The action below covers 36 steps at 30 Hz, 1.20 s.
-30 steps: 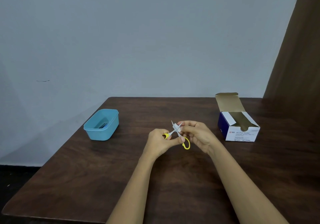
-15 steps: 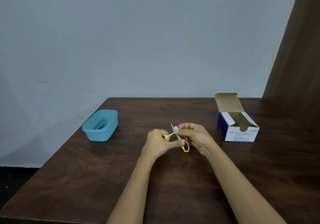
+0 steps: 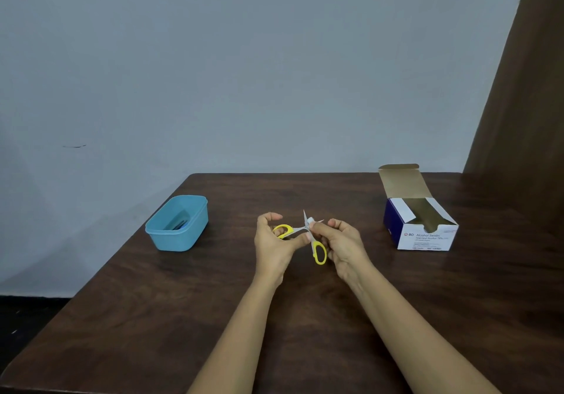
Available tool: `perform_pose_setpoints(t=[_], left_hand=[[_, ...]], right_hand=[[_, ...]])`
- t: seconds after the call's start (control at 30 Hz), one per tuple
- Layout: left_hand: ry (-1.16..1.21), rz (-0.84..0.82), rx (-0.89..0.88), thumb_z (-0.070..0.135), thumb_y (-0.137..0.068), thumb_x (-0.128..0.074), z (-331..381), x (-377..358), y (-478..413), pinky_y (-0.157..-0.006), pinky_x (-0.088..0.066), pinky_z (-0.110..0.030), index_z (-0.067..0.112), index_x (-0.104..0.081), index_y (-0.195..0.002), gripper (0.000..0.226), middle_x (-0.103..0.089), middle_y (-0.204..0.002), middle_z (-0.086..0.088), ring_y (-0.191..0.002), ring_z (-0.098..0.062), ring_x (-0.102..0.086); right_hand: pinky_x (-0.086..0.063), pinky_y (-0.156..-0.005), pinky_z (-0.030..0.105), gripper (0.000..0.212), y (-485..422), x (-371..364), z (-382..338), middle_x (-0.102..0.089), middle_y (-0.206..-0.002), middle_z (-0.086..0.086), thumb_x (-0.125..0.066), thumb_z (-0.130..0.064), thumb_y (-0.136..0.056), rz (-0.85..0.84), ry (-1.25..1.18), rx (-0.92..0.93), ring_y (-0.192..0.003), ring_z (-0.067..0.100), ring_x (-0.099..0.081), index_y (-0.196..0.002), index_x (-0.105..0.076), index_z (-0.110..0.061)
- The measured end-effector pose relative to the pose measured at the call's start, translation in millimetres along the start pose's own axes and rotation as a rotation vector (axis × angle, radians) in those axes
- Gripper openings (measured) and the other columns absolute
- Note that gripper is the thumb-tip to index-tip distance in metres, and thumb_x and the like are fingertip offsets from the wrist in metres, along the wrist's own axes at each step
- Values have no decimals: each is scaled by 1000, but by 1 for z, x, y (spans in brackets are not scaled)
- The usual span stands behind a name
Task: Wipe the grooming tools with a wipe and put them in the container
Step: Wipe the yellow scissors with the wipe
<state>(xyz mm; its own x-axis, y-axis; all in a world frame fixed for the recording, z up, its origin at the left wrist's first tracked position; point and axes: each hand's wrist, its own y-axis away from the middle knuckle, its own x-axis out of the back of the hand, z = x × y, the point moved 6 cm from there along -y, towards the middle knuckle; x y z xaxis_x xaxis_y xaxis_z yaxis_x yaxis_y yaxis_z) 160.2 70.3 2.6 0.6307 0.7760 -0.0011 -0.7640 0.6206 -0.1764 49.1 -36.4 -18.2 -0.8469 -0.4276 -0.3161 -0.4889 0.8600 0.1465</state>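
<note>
Small scissors with yellow handles are held above the middle of the dark wooden table, blades spread apart and pointing away from me. My left hand grips one yellow handle loop. My right hand pinches a small white wipe against a blade near the pivot. The light blue container stands to the left, apart from both hands, with a few dark tools lying inside it.
An open box of alcohol swabs stands at the right of the table, lid flap up. A grey wall runs behind the table and a brown curtain hangs at the far right. The table's left edge drops to a dark floor.
The scissors' handles have spread wider. My left hand has shifted a little left, showing more of its yellow loop. My right hand still holds the wipe on the blade.
</note>
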Motion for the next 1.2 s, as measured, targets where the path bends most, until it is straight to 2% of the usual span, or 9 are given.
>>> perform_pose_setpoints(t=[0.13,0.23,0.4,0.53,0.67,0.8,0.9,1.03,1.2], left_hand=[[-104,-7,-100,11,-57,-92,7,1,-2,-67,-49,-16,21,-42,-110,73,-49,-94,3,-76,-4,-53],[-201,-12,-130,22,-55,-94,9,3,-3,-68,-48,-20,21,-46,-106,70,-52,-95,6,-83,-7,-52],[-238,9,-118,28,-53,-94,7,4,-4,-56,-42,-9,15,-56,-94,58,-56,-88,7,-75,-3,-51],[-245,21,-116,33,-51,-94,6,5,-6,-54,-44,-15,15,-55,-86,55,-59,-80,3,-66,-6,-52],[-257,32,-115,32,-50,-95,8,8,-6,-52,-41,-18,17,-52,-81,55,-54,-74,4,-62,-8,-47],[-302,18,-118,31,-50,-94,10,10,-7,-51,-36,-16,17,-46,-84,60,-47,-74,6,-63,-7,-42],[-321,-1,-117,31,-52,-94,10,11,-8,-53,-40,-17,16,-45,-91,64,-49,-78,4,-67,-8,-44],[-205,-29,-99,22,-60,-91,6,9,-10,-60,-46,-16,16,-46,-101,62,-53,-89,2,-74,-6,-51],[108,51,50,16,-78,-78,-6,13,-15,-77,-52,-25,18,-56,-102,33,-59,-95,-3,-85,-13,-59]], right_hand=[[-43,-52,26,28,2,-4,4,-69,-71,5,-77,-8,-76,-45,0,-19,-54,11,-58,-75,-50,-16],[-40,-48,22,31,3,-6,3,-65,-65,6,-78,-8,-75,-63,20,-3,-53,11,-54,-72,-48,-17],[-44,-65,28,37,3,-3,1,-65,-78,9,-81,-8,-68,28,25,52,-70,17,-57,-77,-47,-17],[-42,-62,28,39,4,1,-2,-63,-84,9,-82,-13,-67,77,18,48,-70,16,-56,-83,-47,-18],[-49,-76,35,38,1,6,-5,-73,-79,8,-81,-14,-72,28,5,-2,-73,16,-65,-91,-49,-17],[-46,-60,26,31,1,5,-5,-70,-69,3,-79,-12,-74,-39,63,-53,-58,12,-61,-81,-50,-18],[-44,-63,32,32,1,7,-9,-69,-68,3,-83,-15,-69,-41,163,-41,-64,16,-60,-78,-52,-19],[-44,-70,38,35,1,11,-14,-72,-74,6,-84,-17,-67,-9,184,-6,-73,20,-63,-83,-53,-18],[-40,-59,29,35,4,8,-15,-69,-70,4,-82,-12,-69,10,175,9,-56,10,-52,-87,-53,-17]])
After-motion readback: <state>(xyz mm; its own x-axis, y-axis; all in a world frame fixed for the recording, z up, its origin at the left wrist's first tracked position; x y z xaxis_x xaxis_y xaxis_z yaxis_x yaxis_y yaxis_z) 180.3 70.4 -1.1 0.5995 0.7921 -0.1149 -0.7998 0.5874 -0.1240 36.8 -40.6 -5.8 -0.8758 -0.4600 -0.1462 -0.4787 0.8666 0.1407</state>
